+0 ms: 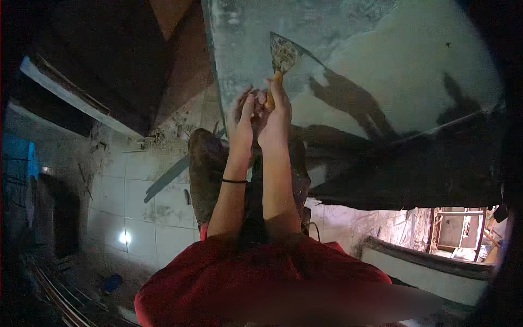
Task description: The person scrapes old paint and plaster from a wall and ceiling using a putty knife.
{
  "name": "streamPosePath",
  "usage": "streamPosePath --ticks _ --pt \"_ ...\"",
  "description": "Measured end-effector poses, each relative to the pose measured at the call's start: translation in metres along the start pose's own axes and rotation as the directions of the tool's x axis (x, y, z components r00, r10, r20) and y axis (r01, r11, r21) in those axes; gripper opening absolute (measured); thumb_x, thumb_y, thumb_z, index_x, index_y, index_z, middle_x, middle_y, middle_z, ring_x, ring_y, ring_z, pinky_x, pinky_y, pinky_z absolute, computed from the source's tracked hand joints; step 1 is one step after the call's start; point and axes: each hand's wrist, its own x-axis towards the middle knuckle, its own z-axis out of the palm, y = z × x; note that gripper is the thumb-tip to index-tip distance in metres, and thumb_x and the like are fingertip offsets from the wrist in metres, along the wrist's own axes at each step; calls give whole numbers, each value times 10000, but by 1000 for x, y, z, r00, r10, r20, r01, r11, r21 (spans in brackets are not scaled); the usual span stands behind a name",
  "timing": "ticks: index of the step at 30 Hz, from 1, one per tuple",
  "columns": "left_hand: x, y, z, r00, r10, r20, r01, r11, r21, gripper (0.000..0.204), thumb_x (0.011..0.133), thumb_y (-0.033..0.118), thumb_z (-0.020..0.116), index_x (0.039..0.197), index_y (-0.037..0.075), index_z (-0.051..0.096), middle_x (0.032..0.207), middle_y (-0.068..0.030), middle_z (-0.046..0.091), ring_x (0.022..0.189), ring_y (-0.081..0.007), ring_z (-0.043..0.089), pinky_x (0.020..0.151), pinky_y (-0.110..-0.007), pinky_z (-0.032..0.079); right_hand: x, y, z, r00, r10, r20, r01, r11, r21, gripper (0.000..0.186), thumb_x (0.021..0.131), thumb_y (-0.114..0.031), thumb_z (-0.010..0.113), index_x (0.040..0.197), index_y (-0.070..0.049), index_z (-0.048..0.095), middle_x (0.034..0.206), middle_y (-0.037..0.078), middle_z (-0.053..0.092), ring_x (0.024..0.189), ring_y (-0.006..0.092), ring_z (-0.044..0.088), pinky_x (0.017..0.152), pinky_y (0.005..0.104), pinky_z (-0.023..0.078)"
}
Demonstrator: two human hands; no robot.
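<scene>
My right hand [274, 117] is closed around the yellowish handle of a putty knife [285, 54], its wide blade pointing up and away from me. Grey and pale residue coats the blade. Close beside it is my left hand [241, 117], its fingers stretched out and slightly bent toward the right hand's fingers. I cannot tell whether the two hands touch. Behind the blade is a grey-green wall [392, 60] with a paler, smoother patch on the right. Shadows of the hands and the knife fall on it.
Dirty white tiles [163, 218] cover the floor, with a flat dark strip [169, 177] lying there. A dark panel with a pale edge [81, 98] stands at left. Below the wall spreads a dark surface [403, 174]. Long thin pieces [60, 294] lie lower left; a bright opening [457, 234] shows at right.
</scene>
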Motion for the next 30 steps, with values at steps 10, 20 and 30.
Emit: streamPosePath --ticks 10,20,30 --pt "-1 6 -13 997 44 -60 -43 999 11 469 989 372 465 1320 44 515 1277 -102 564 1080 -205 548 908 -347 427 -4 15 -22 997 68 -21 -69 998 -12 371 952 -310 570 1188 -31 506 677 -15 423 600 107 431 545 255 336" --pt "7 -9 -20 998 20 -67 -17 999 40 448 984 380 472 1261 39 559 1245 -84 589 1067 -187 562 861 -316 449 5 21 -38 996 81 -44 -86 988 -125 408 955 -373 555 1174 -32 514 673 -23 411 608 77 408 529 227 308" --pt "10 23 -12 974 219 50 -220 975 10 367 997 313 454 1180 15 564 1188 -118 606 996 -205 604 813 -334 473 3 1 -29 990 -137 31 140 954 -267 407 981 -400 497 1131 -23 530 638 -44 407 545 51 362 492 232 268"
